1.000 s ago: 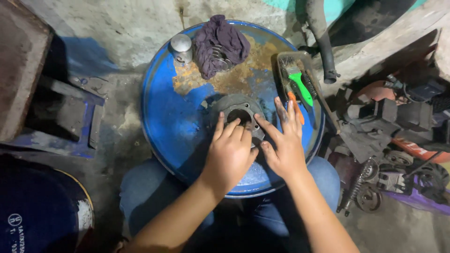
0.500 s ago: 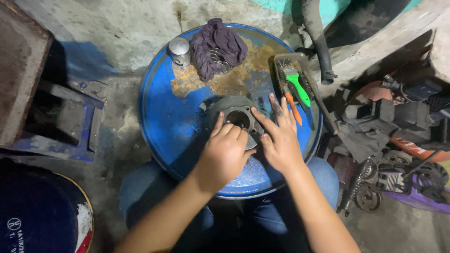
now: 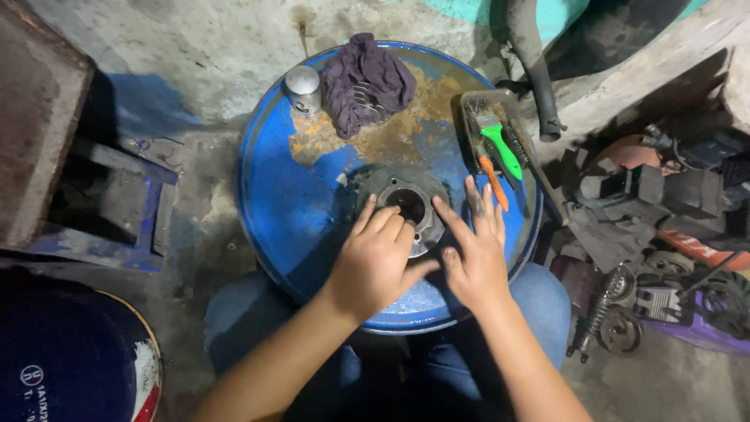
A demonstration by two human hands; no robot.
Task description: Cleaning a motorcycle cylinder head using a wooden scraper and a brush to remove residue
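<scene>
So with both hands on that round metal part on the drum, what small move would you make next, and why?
Probably curl the left hand and right hand around the rim of the round metal part for a firm grip: both hands only lie flat against it on the blue drum top.

Left hand (image 3: 375, 262) lies flat, fingers curled; right hand (image 3: 473, 250) flat, fingers spread.

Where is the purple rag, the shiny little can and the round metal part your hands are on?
Purple rag (image 3: 367, 78), head view, middle of the cloth.
Shiny can (image 3: 303, 84), head view, its top.
Round metal part (image 3: 394, 186), head view, bare upper rim.
</scene>
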